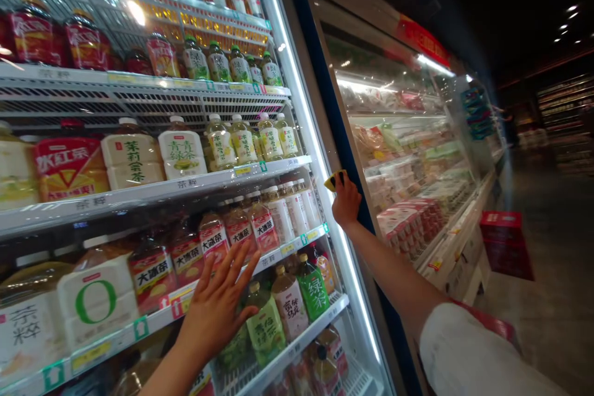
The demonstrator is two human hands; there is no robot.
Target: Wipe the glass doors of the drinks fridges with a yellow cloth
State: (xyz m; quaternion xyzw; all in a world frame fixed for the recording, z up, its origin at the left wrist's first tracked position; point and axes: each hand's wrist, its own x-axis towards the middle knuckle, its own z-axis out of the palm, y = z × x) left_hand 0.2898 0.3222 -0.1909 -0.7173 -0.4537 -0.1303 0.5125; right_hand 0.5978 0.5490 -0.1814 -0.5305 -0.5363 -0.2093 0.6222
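Observation:
Glass cooler doors stand in front of shelves of bottled drinks. My right hand [346, 201] is closed around a yellow and black cloth [335, 181], at the right edge of the glass beside the lit strip [304, 105]. Lower and to the left, my left hand [221, 300] has its fingers spread, with nothing held, in front of the shelf rail [278, 253] and bottles with red labels [264, 230]. Whether its palm touches the glass cannot be made out.
A dark blue door frame [331, 99] runs down beside the cooler. To the right is an open chilled display [408, 223] with packaged goods. Red boxes [507, 244] are near it, above a grey floor [557, 297].

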